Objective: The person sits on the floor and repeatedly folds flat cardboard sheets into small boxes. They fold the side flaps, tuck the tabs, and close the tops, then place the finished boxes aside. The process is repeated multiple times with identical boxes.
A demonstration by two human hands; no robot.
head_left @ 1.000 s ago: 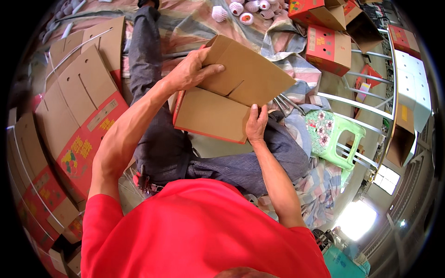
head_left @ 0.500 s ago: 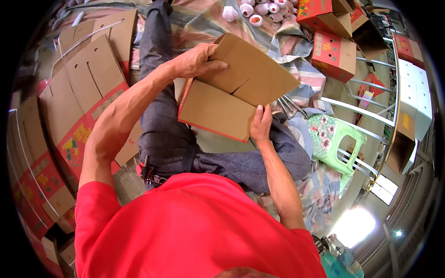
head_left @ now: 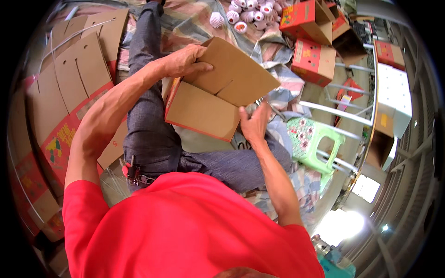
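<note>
Between my legs I have a brown cardboard box (head_left: 204, 112) with red outer sides, its broad flap (head_left: 238, 69) standing raised and tilted. My left hand (head_left: 187, 61) is closed on the flap's upper left edge, thumb on the inner face, fingers partly behind it. At the box's right corner is my right hand (head_left: 255, 121); its thumb lies close to the cardboard edge and its fingers, somewhat blurred, are spread away from it. Whether that thumb still touches the box, I cannot tell.
Flattened cartons (head_left: 76, 78) lie stacked at the left. Fruit in foam nets (head_left: 248, 16) sits on a striped sheet ahead. Folded red boxes (head_left: 313, 60), a green plastic stool (head_left: 313, 141) and a metal rail frame (head_left: 336, 113) stand to the right.
My right hand has loosened from the box's right edge, its fingers now spread outward. The left hand keeps its grip on the flap. The whole view has shifted, so things appear further left.
</note>
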